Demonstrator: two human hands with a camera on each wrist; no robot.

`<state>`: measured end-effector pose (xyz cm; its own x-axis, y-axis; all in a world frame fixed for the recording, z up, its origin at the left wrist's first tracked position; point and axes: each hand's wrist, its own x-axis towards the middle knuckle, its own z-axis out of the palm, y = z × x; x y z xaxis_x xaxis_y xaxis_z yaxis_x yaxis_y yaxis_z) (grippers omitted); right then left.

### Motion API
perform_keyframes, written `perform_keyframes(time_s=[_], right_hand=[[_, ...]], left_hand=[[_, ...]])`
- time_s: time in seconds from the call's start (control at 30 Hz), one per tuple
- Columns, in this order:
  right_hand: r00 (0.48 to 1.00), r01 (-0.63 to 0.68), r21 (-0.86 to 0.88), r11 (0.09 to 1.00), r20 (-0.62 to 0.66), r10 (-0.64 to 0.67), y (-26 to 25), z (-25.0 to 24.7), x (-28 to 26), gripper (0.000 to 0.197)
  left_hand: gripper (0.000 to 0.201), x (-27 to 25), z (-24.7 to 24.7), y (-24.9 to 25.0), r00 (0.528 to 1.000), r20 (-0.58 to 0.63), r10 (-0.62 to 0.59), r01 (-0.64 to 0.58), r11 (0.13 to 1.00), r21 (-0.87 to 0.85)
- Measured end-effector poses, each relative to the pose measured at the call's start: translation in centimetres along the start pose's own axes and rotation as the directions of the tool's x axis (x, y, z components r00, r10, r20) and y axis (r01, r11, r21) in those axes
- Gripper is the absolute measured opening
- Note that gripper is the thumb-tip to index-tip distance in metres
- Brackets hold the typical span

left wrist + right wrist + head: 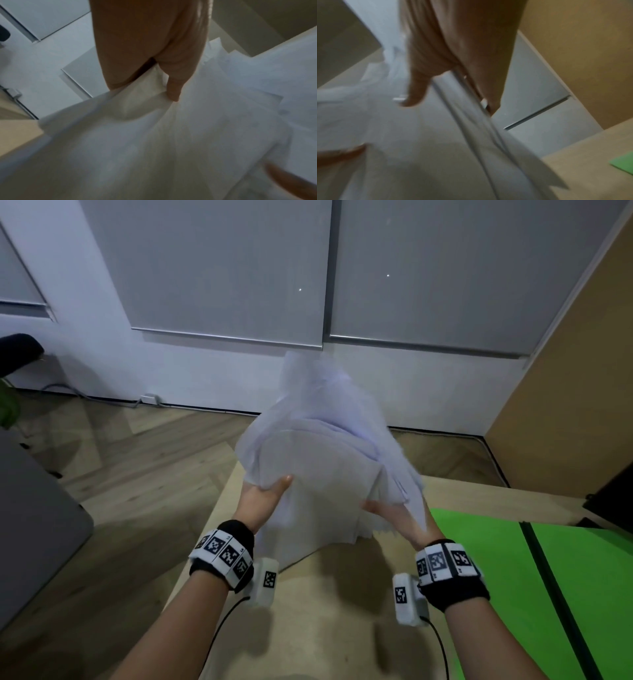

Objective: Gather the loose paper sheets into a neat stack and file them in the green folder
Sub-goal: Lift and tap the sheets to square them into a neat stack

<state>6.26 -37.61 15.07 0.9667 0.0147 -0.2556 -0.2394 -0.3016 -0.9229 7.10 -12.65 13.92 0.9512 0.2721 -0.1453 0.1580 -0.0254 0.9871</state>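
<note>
A bundle of white paper sheets (322, 460) is held up above the wooden table (325, 594), blurred and fanned out at its top and right side. My left hand (265, 496) grips its left edge, thumb on the near face; the left wrist view shows that thumb (173, 86) pressing into the sheets (171, 135). My right hand (397, 515) grips the right edge, and in the right wrist view the sheets (436, 148) pass between thumb (416, 92) and fingers. The green folder (534, 583) lies open on the table to the right.
The table's far edge lies just beyond the sheets, with wooden floor (137, 460) below it. A grey surface (30, 515) stands at the left. A tan panel (575, 364) and a dark object (613, 501) are at the right. Grey blinds (222, 268) cover the wall ahead.
</note>
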Motion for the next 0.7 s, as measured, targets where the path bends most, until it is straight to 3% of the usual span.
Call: perform_keyframes(time_s=[0.1,0.17,0.23,0.3,0.33,0.47,0.5,0.63,0.7], right_hand=[[0.951,0.079,0.2,0.977,-0.309,-0.013,-1.5,0.7,0.8,0.058],[0.912,0.104,0.312,0.944,-0.409,0.035,-2.7,0.2,0.5,0.064],[0.884,0.24,0.297,0.924,-0.46,-0.082,-3.5,-1.0,0.0,0.053],[0.915,0.226,0.234,0.946,-0.385,-0.123,-4.0,-2.2,-1.0,0.032],[0.941,0.176,0.231,0.957,-0.325,-0.095,-3.6,-2.9,-1.0,0.035],[0.971,0.014,0.177,0.984,-0.238,0.029,-1.5,-3.2,-0.4,0.088],[0.972,0.013,0.175,0.985,-0.233,0.028,-1.4,-3.0,-0.3,0.086],[0.965,0.033,0.204,0.978,-0.261,0.022,-1.9,-2.6,-0.2,0.043],[0.946,0.035,0.202,0.979,-0.323,0.033,-1.8,-2.8,0.3,0.052]], left_hand=[[0.035,-0.3,0.6,0.4,1.0,0.026,0.002,0.0,0.998,-0.066],[0.033,-0.4,0.3,0.9,0.998,0.064,-0.02,0.026,0.995,-0.101],[0.033,-0.1,-0.8,1.0,0.991,0.132,-0.023,0.043,0.988,-0.15],[0.033,0.0,-2.3,1.2,0.974,0.226,-0.006,0.033,0.993,-0.115],[0.035,0.0,-3.0,1.2,0.962,0.273,0.001,0.023,0.996,-0.082],[0.058,0.4,-4.0,0.4,0.931,0.364,-0.015,0.007,1.0,0.022],[0.058,0.4,-3.7,0.4,0.928,0.371,-0.022,0.015,1.0,0.023],[0.053,0.0,-2.3,1.4,0.917,0.397,0.024,-0.021,1.0,-0.013],[0.041,0.3,-2.2,1.9,0.899,0.428,0.092,-0.043,0.991,-0.124]])
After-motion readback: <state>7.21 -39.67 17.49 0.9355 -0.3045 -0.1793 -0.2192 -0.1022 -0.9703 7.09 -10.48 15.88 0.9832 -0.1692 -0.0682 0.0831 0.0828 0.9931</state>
